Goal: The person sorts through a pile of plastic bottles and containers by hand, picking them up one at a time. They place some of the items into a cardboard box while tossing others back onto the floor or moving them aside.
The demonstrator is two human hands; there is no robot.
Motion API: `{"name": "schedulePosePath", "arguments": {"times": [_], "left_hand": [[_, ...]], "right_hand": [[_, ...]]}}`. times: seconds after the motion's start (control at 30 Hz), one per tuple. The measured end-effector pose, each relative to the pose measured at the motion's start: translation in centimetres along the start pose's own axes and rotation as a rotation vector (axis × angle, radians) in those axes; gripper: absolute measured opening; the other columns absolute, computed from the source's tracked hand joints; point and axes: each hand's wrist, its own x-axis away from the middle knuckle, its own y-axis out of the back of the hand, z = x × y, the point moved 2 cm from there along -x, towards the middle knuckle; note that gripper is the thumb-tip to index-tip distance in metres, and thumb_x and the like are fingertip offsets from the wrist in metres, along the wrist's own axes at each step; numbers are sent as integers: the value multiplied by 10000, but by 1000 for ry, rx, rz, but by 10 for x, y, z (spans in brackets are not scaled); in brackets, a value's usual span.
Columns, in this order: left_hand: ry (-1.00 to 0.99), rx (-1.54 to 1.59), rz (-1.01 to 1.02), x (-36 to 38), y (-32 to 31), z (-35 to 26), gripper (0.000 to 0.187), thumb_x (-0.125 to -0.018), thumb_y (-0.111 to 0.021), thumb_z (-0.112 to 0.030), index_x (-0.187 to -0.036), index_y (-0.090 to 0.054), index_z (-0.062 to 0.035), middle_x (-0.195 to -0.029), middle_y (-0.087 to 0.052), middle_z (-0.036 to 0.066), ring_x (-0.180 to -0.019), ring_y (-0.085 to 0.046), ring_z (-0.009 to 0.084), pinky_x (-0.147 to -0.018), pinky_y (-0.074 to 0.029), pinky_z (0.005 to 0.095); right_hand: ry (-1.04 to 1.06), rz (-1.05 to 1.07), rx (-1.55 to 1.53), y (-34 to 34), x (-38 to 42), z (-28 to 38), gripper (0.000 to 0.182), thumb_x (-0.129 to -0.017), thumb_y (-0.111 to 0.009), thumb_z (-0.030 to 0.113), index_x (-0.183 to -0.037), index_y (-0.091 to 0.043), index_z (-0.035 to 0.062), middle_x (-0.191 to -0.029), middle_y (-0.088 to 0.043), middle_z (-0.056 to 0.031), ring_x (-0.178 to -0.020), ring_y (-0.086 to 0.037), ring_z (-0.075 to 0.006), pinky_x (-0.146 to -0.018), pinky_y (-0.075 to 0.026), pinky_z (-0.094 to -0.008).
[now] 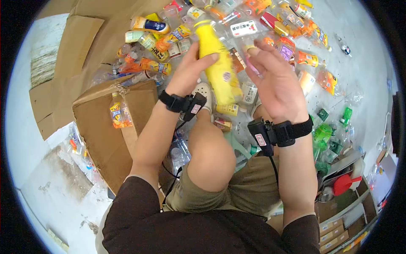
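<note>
My left hand (186, 75) is closed around a yellow plastic bottle (220, 73), its thumb across the front and its other fingers behind. The bottle tilts, with its neck toward the top left and its base above my knees. To its right, my right hand (277, 82) is raised with curled fingers. A small pale-yellow thing (253, 51) shows at those fingertips, and I cannot tell what it is. Behind both hands lies a heap of used drink bottles, including an orange-labelled bottle (173, 37) and a white-labelled bottle (244, 28).
A cardboard box (95, 142) stands at my left, with an orange-labelled bottle (120, 111) against its side. Green bottles (323, 132) lie on the floor at the right. Beyond them is a red dustpan-like piece (342, 184). My bent knee (211, 163) is below the held bottle.
</note>
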Motion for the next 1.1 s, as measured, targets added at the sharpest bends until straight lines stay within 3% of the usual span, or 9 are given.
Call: {"name": "schedulePosePath", "arguments": {"times": [0.13, 0.2, 0.33, 0.53, 0.7, 0.77, 0.83, 0.93, 1.1], "left_hand": [[-221, -43, 186, 0, -32, -35, 536, -870, -596, -235, -1300, -364, -15, -1134, -544, 90, -1034, -523, 183, -922, -402, 319], [-131, 428, 276, -22, -26, -24, 550, -894, -556, -313, -1321, -351, -34, -1161, -535, 93, -1057, -520, 199, -933, -402, 330], [330, -698, -230, -93, 79, 166, 864, -736, -674, -455, -1280, -295, 98, -1201, -504, 233, -1135, -492, 317, -934, -414, 360], [541, -842, -657, -92, 96, 299, 970, -614, -768, -366, -1228, -220, 146, -1110, -530, 299, -970, -586, 374, -827, -487, 388], [502, -415, -470, -75, 88, 202, 780, -662, -739, -334, -1171, -353, 114, -1063, -563, 232, -854, -626, 299, -686, -522, 361], [507, -327, -401, -56, 85, 157, 693, -684, -727, -308, -1156, -405, 84, -1051, -576, 195, -821, -633, 268, -646, -524, 350], [231, 178, -491, -38, 70, 104, 440, -785, -631, -144, -1181, -463, -51, -1051, -587, 74, -895, -606, 201, -732, -501, 334], [-174, 291, -392, 27, 63, -2, 445, -802, -617, -126, -1198, -435, -35, -1088, -563, 79, -1002, -549, 195, -851, -450, 339], [-643, 25, -446, 220, 103, -124, 490, -776, -649, -80, -1178, -389, 25, -1088, -549, 114, -994, -537, 181, -890, -428, 323]], "right_hand": [[-74, 150, 79, -18, 8, 0, 514, -752, -696, 72, -1186, -436, -21, -1021, -594, -99, -902, -595, -170, -752, -494, -305], [-26, 97, 82, -13, 5, 1, 477, -760, -691, 70, -1165, -454, -20, -1008, -599, -96, -886, -599, -169, -740, -496, -302], [80, 7, -29, -9, 2, 11, 362, -791, -664, 65, -1105, -500, -9, -968, -614, -78, -867, -603, -165, -753, -492, -300], [20, -24, -128, -9, -5, 5, 312, -836, -622, 131, -1118, -541, 27, -1051, -605, -58, -976, -564, -170, -861, -436, -330], [43, -51, -166, -19, -9, 0, 291, -812, -647, 97, -1063, -537, 2, -963, -616, -49, -846, -590, -151, -761, -471, -296], [45, 9, -108, -19, -10, -2, 306, -843, -611, 133, -1125, -546, 32, -1058, -607, -54, -978, -566, -182, -868, -438, -331], [43, 25, -161, -23, -13, -5, 279, -815, -650, 115, -1068, -561, 38, -1011, -618, -41, -913, -587, -158, -821, -459, -312], [-12, 121, -190, -15, -15, -10, 290, -842, -624, 178, -1099, -556, 59, -1059, -614, -45, -982, -572, -190, -894, -433, -350], [68, 226, -187, -8, 9, -4, 395, -870, -581, 190, -1231, -478, 64, -1216, -545, -94, -1138, -496, -245, -1012, -346, -423]]}}
